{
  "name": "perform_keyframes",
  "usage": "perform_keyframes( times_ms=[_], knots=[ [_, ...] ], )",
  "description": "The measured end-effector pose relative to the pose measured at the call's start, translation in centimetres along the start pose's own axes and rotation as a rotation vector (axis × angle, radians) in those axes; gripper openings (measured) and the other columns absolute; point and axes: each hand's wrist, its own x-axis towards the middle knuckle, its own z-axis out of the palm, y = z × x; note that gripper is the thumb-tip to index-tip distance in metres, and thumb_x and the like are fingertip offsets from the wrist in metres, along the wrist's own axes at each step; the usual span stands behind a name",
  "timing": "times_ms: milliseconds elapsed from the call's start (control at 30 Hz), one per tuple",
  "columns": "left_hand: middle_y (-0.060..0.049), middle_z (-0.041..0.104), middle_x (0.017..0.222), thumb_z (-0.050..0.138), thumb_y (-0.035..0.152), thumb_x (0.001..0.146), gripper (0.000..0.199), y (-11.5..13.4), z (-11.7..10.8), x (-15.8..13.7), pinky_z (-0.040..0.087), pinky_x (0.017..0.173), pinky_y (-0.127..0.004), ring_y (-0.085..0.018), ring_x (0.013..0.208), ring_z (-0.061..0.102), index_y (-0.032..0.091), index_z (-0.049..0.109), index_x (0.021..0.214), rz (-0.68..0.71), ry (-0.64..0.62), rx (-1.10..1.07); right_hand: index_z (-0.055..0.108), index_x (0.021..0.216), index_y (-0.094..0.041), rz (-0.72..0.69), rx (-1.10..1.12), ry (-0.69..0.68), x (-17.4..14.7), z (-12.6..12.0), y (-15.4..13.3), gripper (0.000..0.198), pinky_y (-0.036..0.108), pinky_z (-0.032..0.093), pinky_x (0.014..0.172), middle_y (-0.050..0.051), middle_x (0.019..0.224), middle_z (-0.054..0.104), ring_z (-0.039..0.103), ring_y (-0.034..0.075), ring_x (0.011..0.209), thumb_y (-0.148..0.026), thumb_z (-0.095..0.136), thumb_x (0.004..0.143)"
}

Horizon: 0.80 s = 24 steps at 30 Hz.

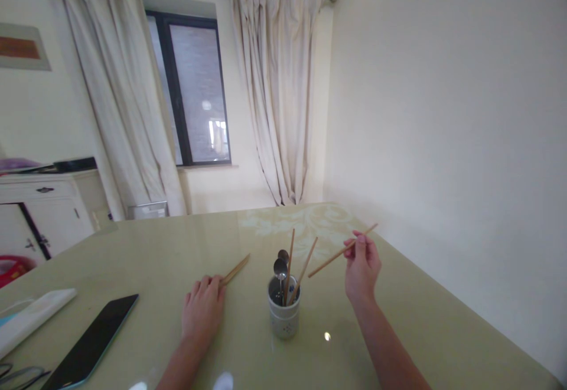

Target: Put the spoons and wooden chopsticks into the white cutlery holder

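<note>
My right hand (363,266) is raised to the right of a pale ceramic cup (284,322), fingers closed around one wooden chopstick (330,259). That chopstick slants, its lower left end near the cup. Two more wooden chopsticks (305,270) and two metal spoons (280,267) stand in the cup, leaning apart. On the left, my left hand (204,307) rests low over the table, its fingers closed on the near end of some wooden chopsticks (235,269). Their far tips point away to the right; how many there are I cannot tell.
The glossy, pale green table (155,254) runs back toward a curtained window (201,91). At the left lie a black tablet (95,340), a white box-like object (38,318) and a cable (24,372). A bare wall (443,142) borders the table's right side.
</note>
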Motion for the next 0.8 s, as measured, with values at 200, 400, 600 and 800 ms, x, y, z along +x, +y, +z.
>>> perform_keyframes(
  times_ms=[200, 400, 600, 800],
  knots=[
    [-0.010, 0.074, 0.121, 0.044, 0.030, 0.108, 0.030, -0.4, -0.1, 0.2, 0.048, 0.095, -0.039, -0.028, 0.116, 0.068, 0.023, 0.072, 0.114, -0.003, -0.053, 0.011, 0.071, 0.105, -0.020, 0.094, 0.108, -0.121, -0.7, 0.7, -1.4, 0.051, 0.023, 0.041, 0.051, -0.002, 0.071, 0.069, 0.050, 0.011, 0.053, -0.065, 0.084, 0.083],
    [-0.010, 0.074, 0.116, 0.044, 0.030, 0.108, 0.028, -0.8, 0.6, 0.4, 0.049, 0.094, -0.036, -0.025, 0.111, 0.069, 0.021, 0.071, 0.108, 0.047, -0.070, -0.050, 0.076, 0.099, -0.019, 0.131, -0.012, -0.349, -3.3, 2.1, -1.5, 0.048, 0.026, 0.044, 0.050, 0.002, 0.068, 0.070, 0.056, 0.013, 0.054, -0.066, 0.079, 0.089],
    [-0.010, 0.075, 0.111, 0.045, 0.032, 0.104, 0.030, -0.3, 0.9, 0.7, 0.053, 0.102, -0.043, -0.028, 0.109, 0.069, 0.022, 0.073, 0.100, 0.080, 0.035, -0.276, 0.074, 0.099, -0.020, 0.122, 0.002, -0.292, -3.6, 2.1, -1.5, 0.048, 0.025, 0.044, 0.048, 0.001, 0.068, 0.071, 0.055, 0.012, 0.051, -0.067, 0.079, 0.089],
    [-0.010, 0.074, 0.141, 0.022, 0.062, 0.109, 0.066, 4.7, 0.6, -1.9, 0.052, 0.117, -0.052, -0.027, 0.131, 0.067, 0.026, 0.069, 0.138, 0.191, -0.099, -1.037, 0.074, 0.101, -0.019, 0.120, -0.008, -0.269, -3.6, 2.0, -1.2, 0.046, 0.024, 0.045, 0.049, 0.001, 0.069, 0.071, 0.055, 0.012, 0.053, -0.064, 0.078, 0.091]
  ],
)
